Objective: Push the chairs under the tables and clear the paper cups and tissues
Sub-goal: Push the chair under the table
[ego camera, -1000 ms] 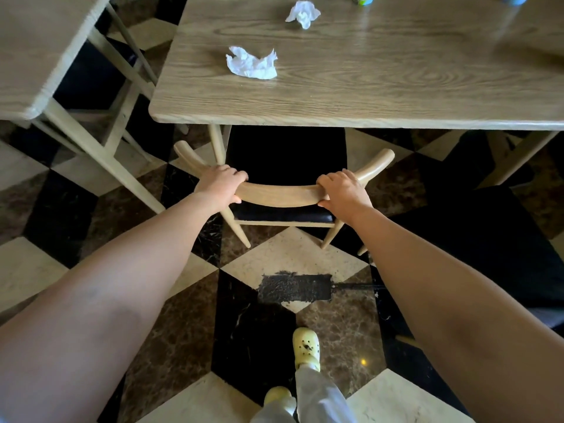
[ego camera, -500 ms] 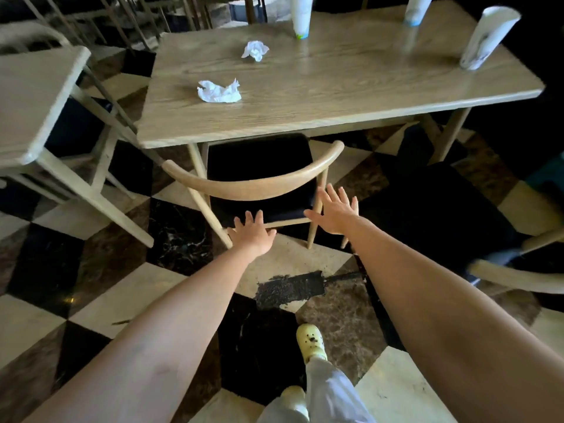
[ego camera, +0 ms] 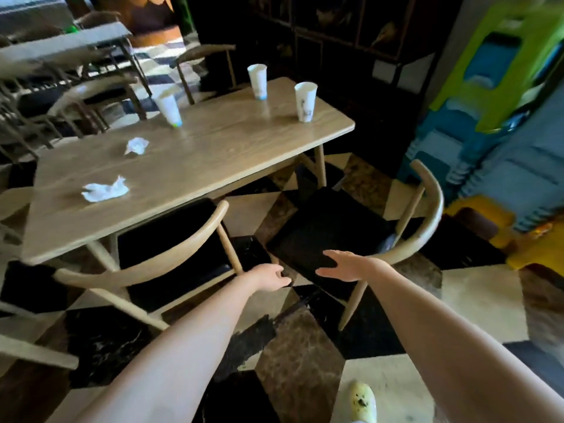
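Note:
A light wooden table (ego camera: 213, 157) carries three white paper cups (ego camera: 258, 81) (ego camera: 305, 100) (ego camera: 170, 110) and two crumpled tissues (ego camera: 105, 189) (ego camera: 136, 145). One wooden chair (ego camera: 152, 267) with a black seat sits tucked under the table's near edge. A second chair (ego camera: 427, 215) stands pulled out to the right, angled away from the table. My left hand (ego camera: 270, 277) and my right hand (ego camera: 345, 265) hover empty with fingers apart between the two chairs, the right one over the second chair's black seat.
Another table (ego camera: 61, 44) with several chairs (ego camera: 91, 96) stands at the back left. Stacked blue and green plastic furniture (ego camera: 494, 123) fills the right side. A further chair (ego camera: 207, 56) stands behind the table. The floor is checkered marble; my yellow shoe (ego camera: 361, 401) is at the bottom.
Both hands let go of the first chair's backrest after it went under the table. The view has swung right, and my hands have moved toward the second chair.

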### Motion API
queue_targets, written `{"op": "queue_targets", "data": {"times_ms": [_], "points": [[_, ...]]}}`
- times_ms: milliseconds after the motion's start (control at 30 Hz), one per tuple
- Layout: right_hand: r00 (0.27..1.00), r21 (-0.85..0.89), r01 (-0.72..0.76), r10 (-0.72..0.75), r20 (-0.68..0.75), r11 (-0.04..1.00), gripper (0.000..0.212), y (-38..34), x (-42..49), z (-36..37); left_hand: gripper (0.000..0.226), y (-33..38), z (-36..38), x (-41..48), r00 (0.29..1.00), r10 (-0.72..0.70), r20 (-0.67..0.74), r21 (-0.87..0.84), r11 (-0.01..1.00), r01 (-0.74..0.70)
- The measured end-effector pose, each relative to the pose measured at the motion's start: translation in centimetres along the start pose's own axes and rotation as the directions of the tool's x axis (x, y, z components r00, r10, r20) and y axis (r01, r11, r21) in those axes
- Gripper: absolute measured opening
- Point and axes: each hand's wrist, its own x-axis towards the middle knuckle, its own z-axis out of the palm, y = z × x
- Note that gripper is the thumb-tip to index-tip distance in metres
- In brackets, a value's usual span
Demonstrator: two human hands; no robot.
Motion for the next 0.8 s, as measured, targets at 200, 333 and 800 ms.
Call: {"op": "queue_targets", "data": {"times_ms": [200,333,800], "points": [[0.995,0.052,-0.076,0.08,-0.065,0.996,0.076,10.5,-0.8,-5.0,0.059,12.5,0.6,4.7,0.992,0.126,-0.02,-0.078,0.989,-0.127],[0.995,-0.003,-0.075,0.075,-0.06,0.997,0.067,17.8,-0.8,-8.3,0.059,19.9,1.6,7.7,0.989,0.145,0.021,-0.003,0.989,-0.145],[0.965,-0.332,0.231,-0.258,-0.038,0.914,0.055,30.5,4.5,-15.7,0.07,30.3,4.4,16.2,0.984,0.152,0.095,-0.076,0.986,-0.145]]}}
